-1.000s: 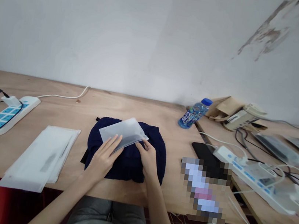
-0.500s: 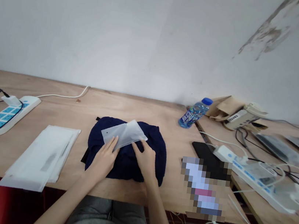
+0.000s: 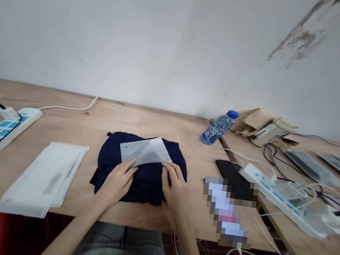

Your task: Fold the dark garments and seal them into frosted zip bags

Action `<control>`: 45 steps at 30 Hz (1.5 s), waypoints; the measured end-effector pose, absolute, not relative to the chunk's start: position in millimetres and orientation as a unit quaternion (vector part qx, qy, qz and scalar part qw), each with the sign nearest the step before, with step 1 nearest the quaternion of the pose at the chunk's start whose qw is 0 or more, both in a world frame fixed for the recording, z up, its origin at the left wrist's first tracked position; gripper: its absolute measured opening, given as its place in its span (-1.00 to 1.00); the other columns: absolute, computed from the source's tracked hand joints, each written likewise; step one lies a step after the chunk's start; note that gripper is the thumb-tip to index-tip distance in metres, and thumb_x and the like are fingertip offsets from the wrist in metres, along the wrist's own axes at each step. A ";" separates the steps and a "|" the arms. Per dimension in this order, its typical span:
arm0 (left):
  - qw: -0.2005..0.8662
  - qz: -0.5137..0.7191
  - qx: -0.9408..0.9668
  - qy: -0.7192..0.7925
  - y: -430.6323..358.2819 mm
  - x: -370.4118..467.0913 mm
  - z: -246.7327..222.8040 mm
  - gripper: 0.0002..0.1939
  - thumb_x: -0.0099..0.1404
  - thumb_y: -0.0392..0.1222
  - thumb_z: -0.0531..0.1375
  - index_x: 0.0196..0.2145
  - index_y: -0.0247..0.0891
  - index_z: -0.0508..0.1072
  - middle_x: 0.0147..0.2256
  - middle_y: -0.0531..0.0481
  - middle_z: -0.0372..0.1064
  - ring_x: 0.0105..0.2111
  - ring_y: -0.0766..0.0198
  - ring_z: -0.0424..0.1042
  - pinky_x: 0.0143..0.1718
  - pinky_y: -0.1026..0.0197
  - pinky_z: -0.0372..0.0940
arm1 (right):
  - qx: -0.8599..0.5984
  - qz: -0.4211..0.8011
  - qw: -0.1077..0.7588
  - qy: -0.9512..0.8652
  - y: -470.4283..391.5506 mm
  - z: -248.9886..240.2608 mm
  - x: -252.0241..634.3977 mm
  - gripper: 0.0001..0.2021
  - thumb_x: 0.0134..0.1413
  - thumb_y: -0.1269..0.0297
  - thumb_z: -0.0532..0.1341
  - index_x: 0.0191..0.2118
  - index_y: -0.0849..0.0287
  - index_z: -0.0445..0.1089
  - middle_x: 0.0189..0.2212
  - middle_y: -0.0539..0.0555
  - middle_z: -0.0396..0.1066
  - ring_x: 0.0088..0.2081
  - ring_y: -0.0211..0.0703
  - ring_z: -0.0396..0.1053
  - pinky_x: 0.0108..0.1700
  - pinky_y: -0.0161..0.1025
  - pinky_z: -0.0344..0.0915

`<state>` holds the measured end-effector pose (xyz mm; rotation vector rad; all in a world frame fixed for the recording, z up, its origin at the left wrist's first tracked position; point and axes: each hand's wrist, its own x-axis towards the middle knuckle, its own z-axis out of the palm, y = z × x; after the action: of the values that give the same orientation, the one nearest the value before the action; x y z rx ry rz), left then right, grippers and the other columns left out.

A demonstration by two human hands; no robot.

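A small frosted plastic zip bag (image 3: 146, 150) with a dark dot at its left end lies over a folded navy blue cloth (image 3: 149, 186). My left hand (image 3: 118, 181) is closed at the bag's lower left edge, its fingertips on the plastic. At the lower right corner, my right hand (image 3: 176, 185) pinches the same bag with curled fingers. The thumbs are partly hidden. To the left of the cloth, a stack of larger frosted plastic bags (image 3: 39, 178) sticks out past the table's front edge.
A power strip (image 3: 5, 129) is at the left, another power strip (image 3: 280, 198) at the right amid cables. A drink bottle (image 3: 219, 128) leans at the back right, near a coffee cup (image 3: 273, 131). Beside the cloth lie a black case (image 3: 232, 178) and a blurred-out phone (image 3: 227, 213).
The small plastic bag has been turned flatter and spread wider over the cloth. My right hand has shifted right with its corner. The whole view has slid slightly.
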<state>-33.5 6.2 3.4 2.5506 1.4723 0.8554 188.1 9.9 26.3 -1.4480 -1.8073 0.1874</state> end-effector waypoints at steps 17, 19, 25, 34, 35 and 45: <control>0.099 0.252 0.834 0.481 0.4 -21.9 -8.0 -0.43 0.22 -0.39 0.13 0.19 -0.22 0.25 0.31 -0.17 0.04 0.30 -0.02 0.06 0.23 -0.13 0.16 | -0.466 0.067 0.220 -0.854 19.4 23.8 207.6 -0.28 -0.04 0.59 0.10 0.28 0.01 0.16 0.42 0.12 -0.30 0.36 0.22 -0.15 0.27 0.21 0.08; 0.098 0.253 0.833 0.481 1.5 -22.4 -6.1 -0.44 0.22 -0.44 0.10 0.18 -0.23 0.27 0.29 -0.14 0.11 0.27 0.01 0.13 0.22 -0.11 0.18 | -0.464 0.083 0.215 -0.855 26.9 21.8 207.2 -0.27 -0.07 0.61 0.08 0.28 0.06 0.18 0.38 0.18 -0.14 0.31 0.18 0.02 0.23 0.16 0.16; 0.093 0.306 0.804 0.501 5.4 -20.8 9.4 -0.35 0.17 -0.56 0.05 0.20 -0.20 0.28 0.14 -0.06 0.34 0.12 0.13 0.35 0.12 0.00 0.31 | -0.459 0.095 0.240 -0.850 41.1 27.4 204.2 -0.39 -0.04 0.60 0.07 0.18 0.11 0.30 0.19 0.16 0.27 0.18 0.02 0.27 0.20 0.01 0.25; 0.058 0.432 0.770 0.466 17.0 -22.2 27.2 -0.62 0.27 -0.41 0.12 0.01 -0.15 0.43 -0.03 -0.04 0.49 -0.04 0.14 0.46 0.01 0.00 0.36 | -0.489 0.076 0.404 -0.769 41.6 30.7 185.5 -0.62 0.03 0.55 0.07 -0.09 0.10 0.47 -0.11 0.10 0.49 -0.06 -0.04 0.44 -0.01 -0.14 0.37; 0.071 0.439 0.770 0.458 14.7 -22.1 28.2 -0.64 0.27 -0.37 0.15 0.01 -0.15 0.42 -0.03 -0.04 0.48 -0.03 0.15 0.45 0.03 0.01 0.35 | -0.489 0.077 0.417 -0.762 41.7 29.9 184.7 -0.60 0.00 0.57 0.06 -0.11 0.10 0.48 -0.12 0.09 0.49 -0.07 -0.05 0.44 -0.03 -0.15 0.37; 0.032 0.376 0.820 0.430 -0.9 -25.3 12.8 -0.12 0.17 -0.27 0.25 0.34 -0.21 -0.10 0.30 -0.29 0.01 0.31 -0.08 0.01 0.22 -0.22 0.13 | -0.516 0.119 0.472 -0.705 35.5 36.7 174.6 -0.71 -0.03 0.52 0.08 -0.25 0.15 0.49 -0.27 0.08 0.50 -0.23 -0.10 0.47 -0.18 -0.23 0.36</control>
<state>-25.3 -0.9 12.8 2.5261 1.3240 1.1568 174.6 35.5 36.7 -1.2625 -1.7264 0.2904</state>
